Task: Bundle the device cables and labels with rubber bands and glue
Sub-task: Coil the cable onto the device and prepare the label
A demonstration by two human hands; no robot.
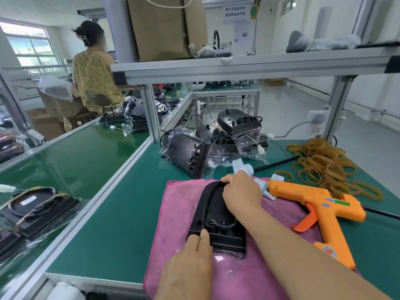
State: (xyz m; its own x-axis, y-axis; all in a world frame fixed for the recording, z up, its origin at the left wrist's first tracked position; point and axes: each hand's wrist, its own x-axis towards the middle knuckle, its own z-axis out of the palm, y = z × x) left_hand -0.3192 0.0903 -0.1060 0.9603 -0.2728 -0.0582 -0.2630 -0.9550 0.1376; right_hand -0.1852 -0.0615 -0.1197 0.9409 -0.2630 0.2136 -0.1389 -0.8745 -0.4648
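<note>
Bench, head view. The device (213, 215), a black plastic unit, lies flat on a pink cloth (179, 213) at the near edge of the green bench mat (121, 213). A black cable (206, 202) runs along its left edge and bends round at the far end.

Left hand (191, 256): grips the near left corner of the device, thumb lying on top. The other fingers are hidden, so I cannot tell how they sit.

Right hand (241, 192): fingers curled down over the far end of the device, where the cable bends. Fingertips are hidden under the hand, so I cannot tell whether they pinch the cable or only the housing.

An orange glue gun (313, 204) lies on its side just right of the right wrist, partly on the cloth, nozzle pointing left toward the hand. White labels (242, 167) lie scattered just beyond the right hand, some beside the nozzle. A loose heap of tan rubber bands (324, 165) sits on the mat further right.

Beyond the cloth is a pile of more black units in clear bags (216, 146). A white power strip (316, 124) hangs on the frame post. Another person (95, 79) sits at the neighbouring bench, back turned.
</note>
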